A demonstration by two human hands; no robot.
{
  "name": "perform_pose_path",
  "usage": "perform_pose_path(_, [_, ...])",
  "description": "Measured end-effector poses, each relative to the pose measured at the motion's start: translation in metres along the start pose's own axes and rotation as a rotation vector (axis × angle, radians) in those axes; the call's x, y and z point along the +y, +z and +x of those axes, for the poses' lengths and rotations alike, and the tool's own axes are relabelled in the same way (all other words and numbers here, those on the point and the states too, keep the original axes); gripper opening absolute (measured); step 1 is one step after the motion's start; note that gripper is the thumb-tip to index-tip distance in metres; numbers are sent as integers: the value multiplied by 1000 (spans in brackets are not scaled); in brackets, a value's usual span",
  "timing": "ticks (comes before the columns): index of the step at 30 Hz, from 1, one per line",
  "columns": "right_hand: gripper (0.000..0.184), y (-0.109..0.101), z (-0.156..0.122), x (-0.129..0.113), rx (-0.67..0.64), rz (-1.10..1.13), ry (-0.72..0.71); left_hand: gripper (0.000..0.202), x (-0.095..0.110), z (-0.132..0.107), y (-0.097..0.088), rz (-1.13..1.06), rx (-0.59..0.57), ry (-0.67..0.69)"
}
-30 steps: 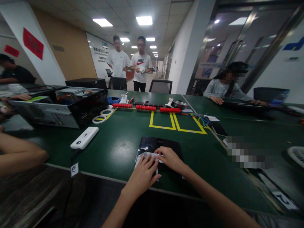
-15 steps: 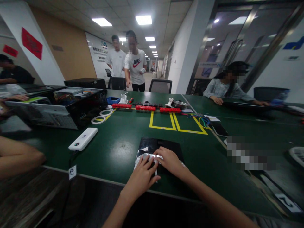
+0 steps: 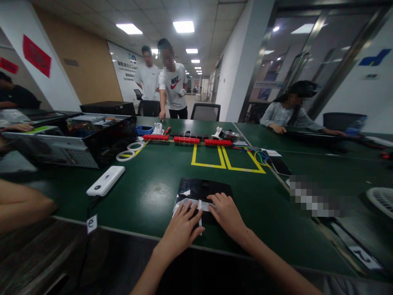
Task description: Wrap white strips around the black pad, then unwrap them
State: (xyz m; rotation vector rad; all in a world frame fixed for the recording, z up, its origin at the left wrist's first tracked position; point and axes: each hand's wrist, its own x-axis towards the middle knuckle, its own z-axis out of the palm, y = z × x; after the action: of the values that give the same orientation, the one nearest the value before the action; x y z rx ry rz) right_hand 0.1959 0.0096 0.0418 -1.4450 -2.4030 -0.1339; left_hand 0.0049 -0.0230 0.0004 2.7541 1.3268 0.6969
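Note:
A flat, glossy black panel lies on the green table in front of me, with whitish strips like tape across its near half. My left hand rests on its left side, fingers stretched out over the strips, palm down. Over the right part of the panel is my right hand, its fingers spread and slightly bent, fingertips touching the strip's right portion. Neither hand grips anything. Part of the panel and strips is hidden beneath both hands.
An open computer case stands at left, near white rings and a white power bank. Beyond the panel are yellow-taped outlines and red trays. Coloured wires and a phone lie right. A bare forearm rests at left.
My right hand has slid to the right along the strip, uncovering more of it. My left hand stays nearly in place. A standing person's hand has lowered to the table's far edge.

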Motion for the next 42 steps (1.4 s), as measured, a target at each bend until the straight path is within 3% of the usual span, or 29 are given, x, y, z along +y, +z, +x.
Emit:
perform_pose_path(6, [25,-24,-19,-24,31,126,-80,59,-2,1,-12,-197,30,-42])
perform_pose_path(9, [25,-26,-13,-38,2,130,-115,51,-15,-1,-26,-260,107,-117])
perform_pose_path(13, [32,-16,3,-52,-63,123,-187,36,-54,-15,-34,-174,198,-292])
perform_pose_path(17, [54,5,14,-56,-175,83,-255,34,-86,-30,-24,-23,177,-444])
perform_pose_path(20, [59,19,17,-54,-283,90,-253,34,-91,-34,-17,30,130,-446])
perform_pose_path(24, [54,23,18,-45,-305,89,-261,36,-87,-33,-17,54,106,-431])
perform_pose_path(28, [51,16,16,-24,-356,99,-271,37,-87,-35,-19,58,97,-426])
perform_pose_path(33, [49,-4,11,26,-480,164,-239,36,-87,-36,-20,58,92,-433])
perform_pose_path(36, [48,-15,3,62,-527,238,-153,36,-86,-35,-21,54,92,-438])
perform_pose_path(42, [49,-23,-21,134,-478,306,56,37,-84,-34,-22,82,69,-442])
